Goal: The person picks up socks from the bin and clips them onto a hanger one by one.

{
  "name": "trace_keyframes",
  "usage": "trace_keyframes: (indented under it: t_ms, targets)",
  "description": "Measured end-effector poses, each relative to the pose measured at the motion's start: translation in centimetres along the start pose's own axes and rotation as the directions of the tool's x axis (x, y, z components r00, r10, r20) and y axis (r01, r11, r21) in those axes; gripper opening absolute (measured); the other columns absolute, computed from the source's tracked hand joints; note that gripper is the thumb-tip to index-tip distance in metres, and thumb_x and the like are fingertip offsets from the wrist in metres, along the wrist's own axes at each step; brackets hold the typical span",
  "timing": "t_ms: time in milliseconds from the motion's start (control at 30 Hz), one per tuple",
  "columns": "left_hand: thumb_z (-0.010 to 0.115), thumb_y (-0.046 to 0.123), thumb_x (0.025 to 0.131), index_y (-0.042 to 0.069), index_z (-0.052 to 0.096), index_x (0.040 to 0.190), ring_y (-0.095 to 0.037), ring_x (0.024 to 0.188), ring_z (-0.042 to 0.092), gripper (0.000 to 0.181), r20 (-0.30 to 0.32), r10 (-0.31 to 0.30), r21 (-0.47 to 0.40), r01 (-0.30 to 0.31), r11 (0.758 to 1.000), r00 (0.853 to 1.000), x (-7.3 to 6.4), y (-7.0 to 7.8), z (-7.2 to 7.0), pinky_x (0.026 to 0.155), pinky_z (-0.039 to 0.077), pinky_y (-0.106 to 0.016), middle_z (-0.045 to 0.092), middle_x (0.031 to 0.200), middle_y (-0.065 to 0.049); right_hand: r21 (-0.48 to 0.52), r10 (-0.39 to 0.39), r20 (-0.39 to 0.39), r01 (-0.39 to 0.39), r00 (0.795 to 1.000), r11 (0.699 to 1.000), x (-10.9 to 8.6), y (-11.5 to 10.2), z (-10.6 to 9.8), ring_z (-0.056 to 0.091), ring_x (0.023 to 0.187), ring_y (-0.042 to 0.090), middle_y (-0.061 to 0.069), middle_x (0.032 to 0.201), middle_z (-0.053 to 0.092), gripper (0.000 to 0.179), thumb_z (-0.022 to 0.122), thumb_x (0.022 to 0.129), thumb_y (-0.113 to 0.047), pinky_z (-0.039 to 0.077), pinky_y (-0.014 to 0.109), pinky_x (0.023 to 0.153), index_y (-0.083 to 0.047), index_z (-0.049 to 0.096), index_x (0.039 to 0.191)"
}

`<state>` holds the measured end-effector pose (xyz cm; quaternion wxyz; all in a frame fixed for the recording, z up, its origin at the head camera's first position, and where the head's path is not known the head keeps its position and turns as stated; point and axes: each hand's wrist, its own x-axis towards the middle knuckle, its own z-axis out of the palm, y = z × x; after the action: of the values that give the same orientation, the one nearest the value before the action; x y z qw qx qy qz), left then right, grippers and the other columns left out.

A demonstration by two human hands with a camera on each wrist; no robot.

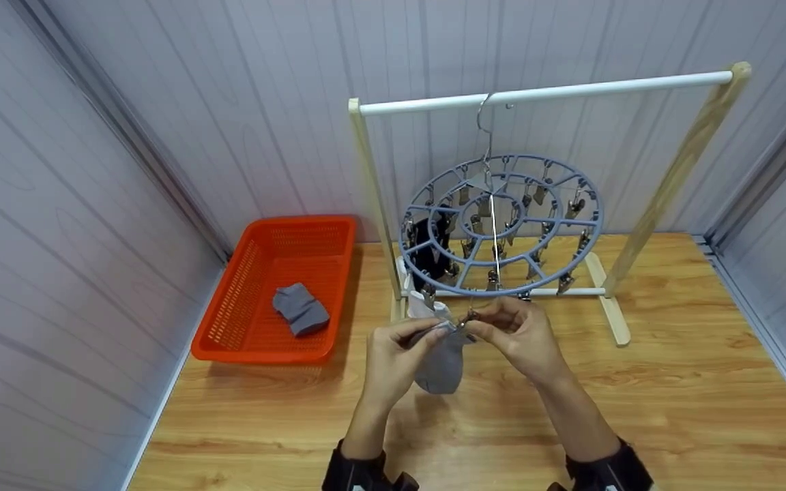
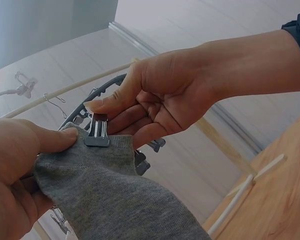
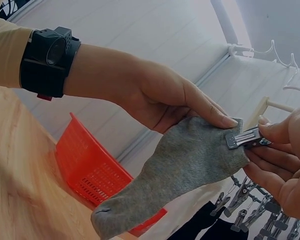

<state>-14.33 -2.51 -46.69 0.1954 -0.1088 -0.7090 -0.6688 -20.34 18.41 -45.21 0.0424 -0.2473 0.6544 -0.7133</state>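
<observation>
A grey sock [image 3: 175,160] hangs below the front rim of a round blue-grey clip hanger [image 1: 502,293]. My left hand [image 1: 393,351] pinches the sock's cuff between thumb and fingers. With thumb and fingertips my right hand [image 1: 519,337] pinches a metal clip [image 2: 97,131], whose jaws lie over the cuff edge. In the right wrist view the sock's toe hangs down toward the lower left. Black socks [image 1: 427,249] and a white sock [image 1: 420,303] hang at the hanger's left side.
An orange basket [image 1: 267,356] on the wooden floor at left holds another grey sock [image 1: 301,309]. The hanger hooks over the white bar [image 1: 427,103] of a wooden-legged rack. Several other metal clips dangle from the hanger's rings. Panelled walls [image 1: 263,102] stand behind and at both sides.
</observation>
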Motion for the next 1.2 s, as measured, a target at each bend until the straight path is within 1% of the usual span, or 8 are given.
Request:
trace_keyframes:
  t_ms: [133,400,667,800,900,1033,1133,1200]
  targets:
    - [0.081,0.007,0.093,0.002,0.084,0.105,-0.021,0.095,0.077,0.013,-0.003,0.001,0.012,-0.001,1.0,1.0,0.0,0.0,0.0,0.082,0.063,-0.034,0.081,0.102,-0.006,-0.011,0.018,0.002,-0.018,1.0,1.0,0.0,0.0,0.0,0.077,0.085,0.021,0.017,0.097,0.078,0.016,0.08,0.09,0.007,0.063,0.032,0.076,0.012,0.068,0.098]
    - [0.081,0.007,0.093,0.001,0.083,0.105,-0.02,0.095,0.077,0.013,0.001,0.006,0.028,-0.006,1.0,1.0,0.0,0.1,-0.1,0.083,0.063,-0.033,0.081,0.102,-0.007,-0.044,0.029,0.029,-0.028,0.999,0.999,0.1,0.0,0.0,0.077,0.091,0.024,0.019,0.102,0.077,0.018,0.078,0.094,0.001,0.064,0.035,0.08,0.01,0.068,0.106]
    - [0.081,0.006,0.093,0.001,0.083,0.106,-0.018,0.094,0.077,0.014,-0.004,-0.038,0.015,0.038,0.999,0.999,-0.1,0.2,-0.3,0.082,0.063,-0.032,0.081,0.101,-0.007,-0.102,0.029,0.032,-0.025,0.999,0.994,0.0,-0.2,-0.2,0.076,0.095,0.024,0.016,0.106,0.076,0.022,0.078,0.095,-0.001,0.063,0.036,0.084,0.005,0.072,0.115]
    - [0.081,0.007,0.094,0.001,0.083,0.106,-0.018,0.093,0.077,0.014,-0.024,-0.044,0.016,0.044,0.999,0.999,0.0,0.2,-0.6,0.082,0.063,-0.032,0.081,0.101,-0.008,-0.109,0.029,0.041,-0.024,0.999,0.994,0.1,-0.3,-0.5,0.076,0.099,0.026,0.014,0.11,0.077,0.024,0.077,0.096,-0.003,0.063,0.037,0.085,0.0,0.073,0.12]
    - [0.081,0.005,0.093,0.0,0.082,0.105,-0.018,0.092,0.077,0.013,-0.048,-0.043,0.016,0.044,0.999,0.998,0.1,0.1,-1.0,0.081,0.063,-0.031,0.081,0.101,-0.009,-0.118,0.009,0.052,-0.003,0.999,0.993,0.1,-0.3,-0.8,0.076,0.099,0.025,0.014,0.11,0.077,0.022,0.077,0.097,-0.004,0.063,0.036,0.085,-0.003,0.075,0.119]
    - [0.082,0.005,0.093,-0.001,0.082,0.104,-0.017,0.091,0.076,0.013,-0.075,-0.041,0.028,0.043,0.999,0.996,0.2,0.0,-1.6,0.081,0.063,-0.031,0.08,0.1,-0.01,-0.128,-0.044,0.076,0.053,0.996,0.99,0.2,-0.4,-1.4,0.076,0.094,0.025,0.016,0.105,0.078,0.017,0.075,0.097,0.0,0.063,0.036,0.082,-0.004,0.078,0.113]
    - [0.083,0.006,0.092,0.001,0.083,0.104,-0.017,0.092,0.077,0.013,-0.098,-0.037,0.048,0.042,0.998,0.995,0.3,0.0,-2.1,0.082,0.063,-0.031,0.081,0.1,-0.008,-0.127,-0.074,0.101,0.086,0.992,0.988,0.2,-0.6,-1.7,0.077,0.092,0.025,0.017,0.102,0.078,0.014,0.074,0.097,0.002,0.064,0.036,0.08,-0.002,0.078,0.11]
    - [0.084,0.006,0.091,0.002,0.083,0.103,-0.017,0.091,0.077,0.013,-0.114,-0.03,0.057,0.037,0.998,0.993,0.4,0.0,-2.4,0.082,0.063,-0.031,0.081,0.099,-0.007,-0.124,-0.085,0.12,0.099,0.989,0.987,0.2,-0.6,-1.8,0.077,0.091,0.025,0.017,0.101,0.078,0.013,0.074,0.097,0.002,0.064,0.036,0.08,0.001,0.078,0.109]
